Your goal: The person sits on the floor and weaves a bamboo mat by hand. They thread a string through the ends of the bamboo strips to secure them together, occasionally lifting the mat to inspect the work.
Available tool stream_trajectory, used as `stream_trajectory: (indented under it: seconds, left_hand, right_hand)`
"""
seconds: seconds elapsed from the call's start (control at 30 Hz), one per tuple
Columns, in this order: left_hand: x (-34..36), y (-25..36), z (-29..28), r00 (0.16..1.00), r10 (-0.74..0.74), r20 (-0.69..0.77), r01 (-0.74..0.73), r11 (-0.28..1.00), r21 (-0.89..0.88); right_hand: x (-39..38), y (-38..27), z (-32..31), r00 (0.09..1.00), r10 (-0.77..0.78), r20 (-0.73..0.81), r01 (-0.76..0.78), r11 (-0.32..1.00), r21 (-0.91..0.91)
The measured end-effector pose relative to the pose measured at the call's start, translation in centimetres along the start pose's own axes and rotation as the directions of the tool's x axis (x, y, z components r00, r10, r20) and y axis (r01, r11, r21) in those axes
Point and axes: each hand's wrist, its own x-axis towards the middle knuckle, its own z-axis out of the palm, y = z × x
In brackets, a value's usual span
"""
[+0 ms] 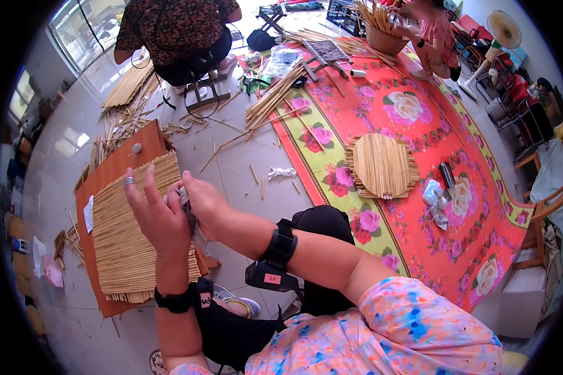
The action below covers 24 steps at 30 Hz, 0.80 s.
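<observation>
My left hand (159, 219) is raised over a mat of straw stalks (128, 237), its fingers stretched up and apart, a ring on one of them. My right hand (205, 203) meets it at the thumb side, fingers closed. Between the two hands shows a bit of crumpled greyish-white material (182, 195); its kind is too hidden to tell. The stalk mat lies on a tilted brown wooden board (106, 306) in front of me, its stalks side by side. A round grey knob-like object (137, 149) sits on the board above the mat.
Right of me spreads a red floral cloth (431, 119) bearing a round stalk panel (381, 165), a dark cylinder (446, 175) and crumpled white material (434, 203). Loose stalks (275, 94) litter the tiled floor. Two people sit farther off, one beside a basket (385, 40). A fan (504, 30) stands right.
</observation>
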Motion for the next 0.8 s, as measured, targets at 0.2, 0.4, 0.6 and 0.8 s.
stream_trajectory:
  seconds: [0.2, 0.4, 0.6, 0.8]
  left_hand:
    - [-0.9, 0.7, 1.0, 0.994, 0.107, 0.028, -0.109, 0.991, 0.079]
    - [-1.1, 1.7, 0.7, 0.993, 0.116, 0.003, -0.115, 0.988, -0.102]
    - [-0.8, 1.8, 0.2, 0.982, 0.177, -0.068, -0.187, 0.956, -0.224]
    - [-0.8, 1.8, 0.3, 0.987, 0.158, -0.036, -0.162, 0.960, -0.229]
  right_hand:
    - [-0.1, 0.6, 0.3, 0.989, 0.071, -0.129, -0.075, 0.997, -0.030]
    - [-1.0, -0.4, 0.6, 1.000, 0.003, -0.002, -0.003, 0.997, -0.071]
    - [-1.8, -1.0, 1.4, 0.976, -0.191, 0.109, 0.209, 0.959, -0.193]
    - [-1.5, -1.0, 1.2, 0.989, -0.124, 0.086, 0.138, 0.972, -0.189]
